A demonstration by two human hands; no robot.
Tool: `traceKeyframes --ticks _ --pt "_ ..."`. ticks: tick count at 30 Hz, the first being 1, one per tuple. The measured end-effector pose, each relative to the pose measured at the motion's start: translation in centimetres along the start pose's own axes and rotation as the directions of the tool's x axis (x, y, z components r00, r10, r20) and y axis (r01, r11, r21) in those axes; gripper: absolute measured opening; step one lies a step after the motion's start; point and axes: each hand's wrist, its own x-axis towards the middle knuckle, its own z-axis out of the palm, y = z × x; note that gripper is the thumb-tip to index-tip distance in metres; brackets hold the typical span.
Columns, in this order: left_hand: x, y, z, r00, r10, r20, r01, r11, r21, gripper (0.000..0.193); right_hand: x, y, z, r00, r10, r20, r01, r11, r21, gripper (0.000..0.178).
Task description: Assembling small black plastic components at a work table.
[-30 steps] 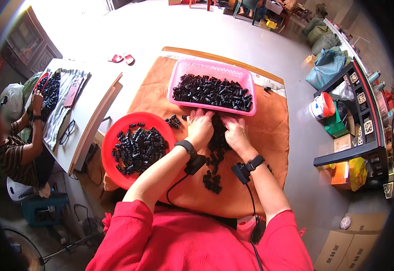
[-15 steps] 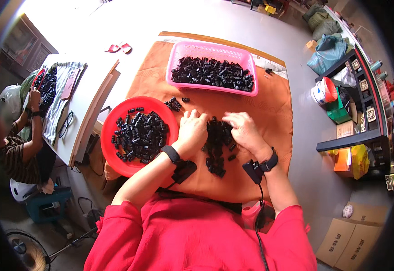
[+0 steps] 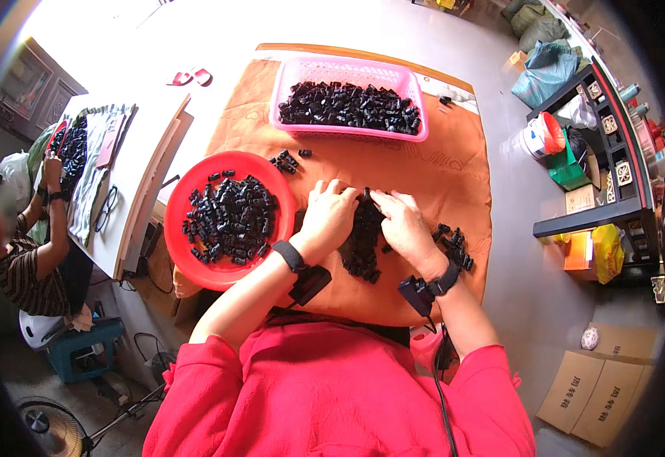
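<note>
My left hand [image 3: 330, 215] and my right hand [image 3: 402, 221] lie on either side of a heap of small black plastic parts [image 3: 362, 242] on an orange cloth [image 3: 416, 169]. The fingers of both hands spread and press against the heap, cupping it between them. Neither hand lifts a part. A round red bowl [image 3: 182, 215] with several black parts sits just left of my left hand. A pink rectangular basket [image 3: 347, 72] full of the same parts stands at the far side of the cloth. Black bands with small devices wrap both wrists.
More loose black parts [image 3: 454, 244] lie right of my right hand and a few [image 3: 286, 160] near the bowl. Another person [image 3: 20, 251] sits at a white table [image 3: 123, 190] on the left. Shelves [image 3: 607, 167] stand right, cardboard boxes [image 3: 591, 392] lower right.
Both hands have drawn the heap of black parts from near the pink basket back toward me. The camera view has tilted down over the cloth.
</note>
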Motion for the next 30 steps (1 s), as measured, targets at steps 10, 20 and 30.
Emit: traceKeyframes --ticks 10,20,30 --pt "-3.3 1.1 -2.8 0.993 0.000 0.115 0.022 0.981 -0.193 0.021 -2.7 -2.1 -1.6 0.998 -0.010 0.058 -0.001 0.982 0.191 0.045" --pt "-7.1 3.7 -5.4 0.998 0.042 -0.049 -0.049 0.986 -0.161 0.023 -5.9 -1.1 -1.0 1.000 0.016 -0.005 -0.016 0.999 -0.033 0.046" --pt "-9.6 7.3 -4.5 0.944 0.285 0.164 -0.245 0.942 -0.229 0.031 -7.5 -2.2 -2.7 0.958 0.164 -0.236 -0.140 0.983 0.117 0.033"
